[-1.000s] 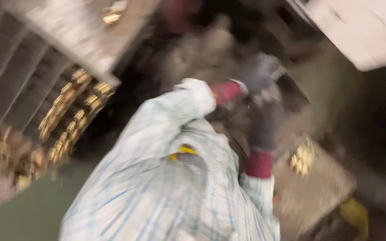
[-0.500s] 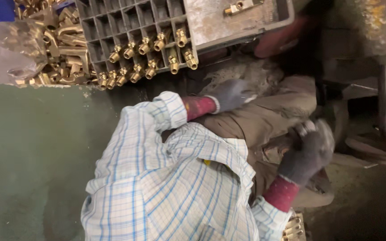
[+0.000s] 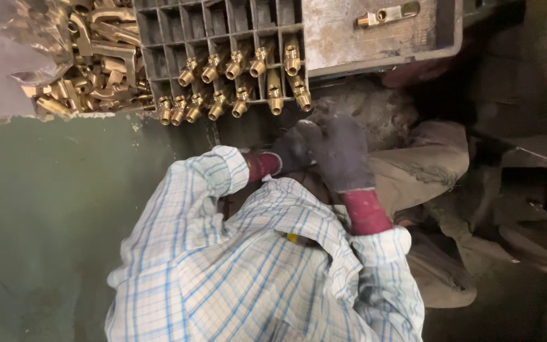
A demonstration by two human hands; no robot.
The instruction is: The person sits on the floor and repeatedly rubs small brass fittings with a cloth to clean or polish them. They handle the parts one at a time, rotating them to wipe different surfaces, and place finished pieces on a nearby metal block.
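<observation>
Two gloved hands, left hand and right hand, touching, below grid tray

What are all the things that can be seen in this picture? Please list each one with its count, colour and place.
grid tray: one, grey, top middle, many square cells
brass fittings in the tray: about a dozen, gold, standing in the lower cells
loose brass parts: a heap, too many to count, gold, top left
flat grey tray: one, top right of the grid
brass piece: one, gold, lying on the flat tray
floor: green, left side
checked shirt: one, white and blue, bottom middle
left hand: dark glove, red cuff, centre
right hand: dark glove, red cuff, touching the left hand
</observation>
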